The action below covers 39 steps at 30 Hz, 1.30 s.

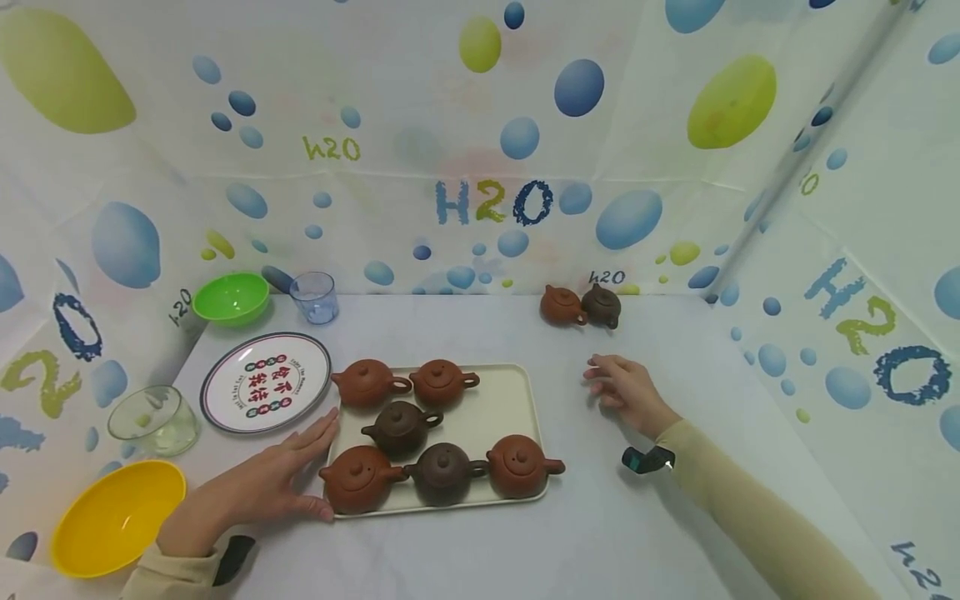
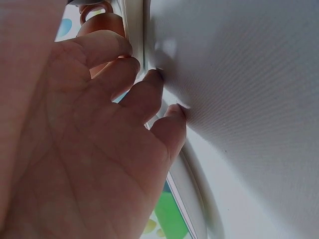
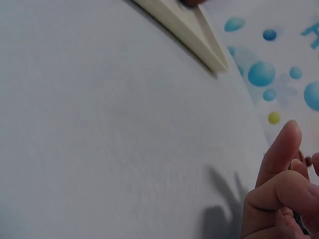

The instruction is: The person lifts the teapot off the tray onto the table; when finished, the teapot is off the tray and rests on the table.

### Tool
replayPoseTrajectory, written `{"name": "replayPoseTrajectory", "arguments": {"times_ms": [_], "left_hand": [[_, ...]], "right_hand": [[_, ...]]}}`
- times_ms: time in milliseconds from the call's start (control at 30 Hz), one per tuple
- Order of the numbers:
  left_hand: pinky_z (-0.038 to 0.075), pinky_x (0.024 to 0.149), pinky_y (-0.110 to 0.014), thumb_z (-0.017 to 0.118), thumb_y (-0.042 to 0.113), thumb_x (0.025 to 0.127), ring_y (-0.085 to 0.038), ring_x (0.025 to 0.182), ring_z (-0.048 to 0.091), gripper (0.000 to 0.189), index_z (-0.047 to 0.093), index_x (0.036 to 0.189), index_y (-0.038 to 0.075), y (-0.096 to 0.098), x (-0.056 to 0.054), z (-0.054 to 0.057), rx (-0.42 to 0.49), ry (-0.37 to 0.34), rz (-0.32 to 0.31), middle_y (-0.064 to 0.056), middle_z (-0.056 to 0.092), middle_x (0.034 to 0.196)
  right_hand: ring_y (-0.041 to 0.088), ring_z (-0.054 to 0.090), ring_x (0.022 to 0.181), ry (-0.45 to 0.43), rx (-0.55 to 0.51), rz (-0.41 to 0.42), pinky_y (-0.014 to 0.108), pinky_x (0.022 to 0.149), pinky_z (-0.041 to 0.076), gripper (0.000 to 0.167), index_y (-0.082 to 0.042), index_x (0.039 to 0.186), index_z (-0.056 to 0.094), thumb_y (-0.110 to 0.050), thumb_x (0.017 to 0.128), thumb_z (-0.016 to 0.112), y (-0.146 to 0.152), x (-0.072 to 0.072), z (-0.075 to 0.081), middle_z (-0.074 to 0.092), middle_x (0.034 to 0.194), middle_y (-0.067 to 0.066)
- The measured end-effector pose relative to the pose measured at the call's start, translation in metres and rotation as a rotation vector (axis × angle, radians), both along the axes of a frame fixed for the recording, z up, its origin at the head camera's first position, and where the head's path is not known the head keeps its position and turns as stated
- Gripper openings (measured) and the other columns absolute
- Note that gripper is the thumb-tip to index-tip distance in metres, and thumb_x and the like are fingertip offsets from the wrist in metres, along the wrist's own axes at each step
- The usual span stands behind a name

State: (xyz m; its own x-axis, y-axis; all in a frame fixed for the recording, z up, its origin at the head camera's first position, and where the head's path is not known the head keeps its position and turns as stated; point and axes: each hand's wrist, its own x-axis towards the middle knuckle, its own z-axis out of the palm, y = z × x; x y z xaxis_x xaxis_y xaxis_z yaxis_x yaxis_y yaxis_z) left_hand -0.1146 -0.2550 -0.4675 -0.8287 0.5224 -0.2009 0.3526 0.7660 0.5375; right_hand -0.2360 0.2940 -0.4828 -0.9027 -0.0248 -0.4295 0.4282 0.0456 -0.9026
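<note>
A cream tray (image 1: 508,400) lies mid-table and bears several small clay teapots. Reddish-brown teapots (image 1: 366,383) and dark brown teapots (image 1: 402,429) are mixed on it, one reddish-brown teapot (image 1: 519,465) overlapping its right edge. My left hand (image 1: 262,483) rests along the tray's left edge with fingers extended; in the left wrist view its fingertips touch the table beside the tray wall (image 2: 133,35). Right of the tray, my right hand (image 1: 626,392) hovers over the table, fingers loosely bent, holding nothing. Beyond it stand a reddish-brown teapot (image 1: 562,306) and a dark brown teapot (image 1: 602,307).
A white plate (image 1: 225,383) with red lettering lies left of the tray. Around it stand a green bowl (image 1: 231,300), a bluish glass (image 1: 315,298), a clear glass (image 1: 153,421) and a yellow bowl (image 1: 120,517). A patterned curtain (image 1: 420,125) encloses the table.
</note>
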Motion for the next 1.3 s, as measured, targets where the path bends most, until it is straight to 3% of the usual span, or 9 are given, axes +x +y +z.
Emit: {"name": "replayPoseTrajectory", "arguments": {"times_ms": [300, 433, 600, 800, 900, 1033, 1167, 1300], "left_hand": [[0.03, 0.122, -0.074, 0.088, 0.061, 0.077, -0.062, 0.151, 0.037, 0.124, 0.029, 0.168, 0.001, -0.002, 0.0, -0.002, -0.001, 0.006, 0.003, -0.026, 0.022, 0.177], [0.03, 0.122, -0.074, 0.088, 0.062, 0.076, -0.062, 0.151, 0.038, 0.124, 0.03, 0.167, 0.001, -0.002, 0.0, -0.002, -0.004, 0.016, -0.001, -0.026, 0.022, 0.176], [0.03, 0.123, -0.074, 0.088, 0.061, 0.077, -0.062, 0.152, 0.037, 0.123, 0.03, 0.167, 0.001, -0.002, 0.0, -0.002, -0.002, 0.016, -0.003, -0.026, 0.021, 0.177], [0.029, 0.122, -0.075, 0.088, 0.061, 0.077, -0.062, 0.152, 0.037, 0.123, 0.03, 0.167, 0.0, -0.002, -0.001, -0.002, 0.007, 0.012, -0.006, -0.027, 0.021, 0.177], [0.029, 0.122, -0.074, 0.088, 0.061, 0.077, -0.061, 0.152, 0.037, 0.123, 0.03, 0.167, 0.0, -0.001, -0.001, -0.002, 0.012, 0.013, -0.008, -0.027, 0.022, 0.176], [0.028, 0.122, -0.074, 0.088, 0.06, 0.077, -0.061, 0.153, 0.037, 0.123, 0.029, 0.167, 0.0, -0.001, -0.001, -0.002, 0.013, 0.011, -0.011, -0.027, 0.022, 0.176], [0.028, 0.122, -0.074, 0.087, 0.062, 0.077, -0.06, 0.152, 0.037, 0.124, 0.03, 0.167, 0.0, -0.001, -0.001, -0.002, 0.014, 0.021, -0.014, -0.028, 0.023, 0.176], [0.028, 0.122, -0.074, 0.087, 0.062, 0.077, -0.06, 0.152, 0.037, 0.124, 0.03, 0.167, -0.001, -0.001, -0.001, -0.002, 0.016, 0.022, -0.016, -0.028, 0.023, 0.176]], "right_hand": [[0.006, 0.062, 0.078, -0.01, 0.029, 0.137, 0.013, 0.055, 0.039, 0.051, 0.0, 0.145, 0.056, -0.039, 0.111, 0.057, -0.038, 0.026, 0.009, 0.073, 0.103, -0.003], [0.007, 0.063, 0.073, -0.01, 0.021, 0.268, 0.013, 0.053, 0.038, 0.048, 0.001, 0.139, 0.06, -0.037, 0.111, 0.059, -0.049, 0.039, 0.009, 0.074, 0.101, -0.002], [0.008, 0.061, 0.067, 0.003, 0.012, 0.431, 0.015, 0.05, 0.037, 0.033, -0.003, 0.12, 0.069, -0.034, 0.109, 0.063, -0.056, 0.052, 0.004, 0.074, 0.096, -0.002], [0.011, 0.057, 0.065, 0.043, 0.092, 0.609, 0.021, 0.06, 0.046, 0.03, -0.006, 0.105, 0.07, -0.035, 0.108, 0.064, -0.051, 0.062, 0.002, 0.068, 0.086, 0.0], [0.011, 0.056, 0.064, 0.042, 0.146, 0.692, 0.021, 0.061, 0.047, 0.032, -0.007, 0.103, 0.069, -0.037, 0.109, 0.062, -0.047, 0.066, 0.004, 0.065, 0.085, -0.002], [0.01, 0.06, 0.063, 0.019, 0.187, 0.776, 0.02, 0.053, 0.04, 0.031, -0.01, 0.105, 0.068, -0.04, 0.109, 0.061, -0.043, 0.07, 0.008, 0.065, 0.088, -0.003], [0.011, 0.06, 0.061, 0.012, 0.217, 0.82, 0.021, 0.049, 0.034, 0.034, -0.01, 0.107, 0.068, -0.044, 0.109, 0.061, -0.042, 0.074, 0.012, 0.067, 0.077, -0.001], [0.011, 0.063, 0.063, -0.015, 0.201, 0.848, 0.021, 0.049, 0.036, 0.038, -0.007, 0.11, 0.068, -0.045, 0.108, 0.062, -0.042, 0.077, 0.012, 0.071, 0.075, 0.001]]}}
